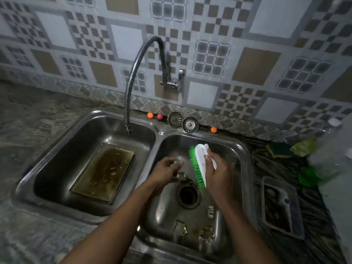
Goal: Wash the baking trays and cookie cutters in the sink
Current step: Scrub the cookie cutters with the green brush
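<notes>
My right hand (216, 168) grips a white scrubbing brush (200, 159) with green bristles, held over the right sink basin (242, 149). Just left of it, my left hand (167, 170) is closed on a small metal cookie cutter (180, 175) above the drain (187, 195). Three more cookie cutters lie on the basin floor near me: a round fluted one (210, 212), an angular one (180, 227) and a gingerbread-man shape (206, 234). A dirty, brown-stained baking tray (103, 172) rests flat in the left basin (57, 155).
A flexible tap hose (131, 82) hangs over the left basin. Two strainer plugs (182, 121) and small coloured balls (150, 115) sit on the back ledge. On the right counter are another dirty tray (282, 204), a green scouring pad (280, 150) and a blurred clear bottle (331, 149).
</notes>
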Available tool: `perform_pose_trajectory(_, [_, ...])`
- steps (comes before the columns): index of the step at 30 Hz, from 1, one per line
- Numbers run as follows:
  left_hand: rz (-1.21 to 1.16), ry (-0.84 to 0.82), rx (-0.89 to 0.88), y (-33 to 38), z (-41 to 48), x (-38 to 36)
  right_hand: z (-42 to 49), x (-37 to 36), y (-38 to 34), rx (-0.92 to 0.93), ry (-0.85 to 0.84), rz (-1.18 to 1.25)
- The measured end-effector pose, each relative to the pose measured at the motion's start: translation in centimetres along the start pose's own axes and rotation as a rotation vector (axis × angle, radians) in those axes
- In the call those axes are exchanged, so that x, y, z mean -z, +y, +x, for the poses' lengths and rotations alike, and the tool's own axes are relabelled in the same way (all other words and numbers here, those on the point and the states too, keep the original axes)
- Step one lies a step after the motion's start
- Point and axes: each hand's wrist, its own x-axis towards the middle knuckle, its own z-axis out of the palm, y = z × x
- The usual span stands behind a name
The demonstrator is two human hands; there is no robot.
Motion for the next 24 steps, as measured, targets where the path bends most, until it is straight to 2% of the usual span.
perform_pose_trajectory(5, [0.309,0.011,-0.063,0.1,-0.6,8.1,-1.7,-2.2,-2.8,-0.030,-0.058,0.001])
perform_pose_trajectory(10, [0.933,0.118,-0.121,-1.6,-0.3,18.4,-3.0,-5.6,-6.1,-0.134,-0.077,0.019])
perform_pose_trajectory(12, [1.089,0.035,-0.060,-2.9,0.2,21.3,-3.6,-7.1,-7.4,-0.164,-0.042,0.040])
perform_pose_trajectory(15, [1.156,-0.170,-0.044,-6.2,2.6,24.0,-5.0,-9.4,-8.2,-0.239,0.013,0.019])
perform_pose_trajectory(18, [1.343,-0.375,-0.194,-7.7,4.4,24.4,-6.4,-10.8,-8.2,-0.314,0.038,-0.022])
perform_pose_trajectory(21, [1.507,-0.471,-0.348,-7.9,4.8,23.9,-7.5,-10.9,-8.7,-0.349,0.071,-0.055])
perform_pose_trajectory(24, [1.578,-0.554,-0.355,-8.7,5.5,23.1,-7.7,-10.8,-9.0,-0.387,0.082,-0.111])
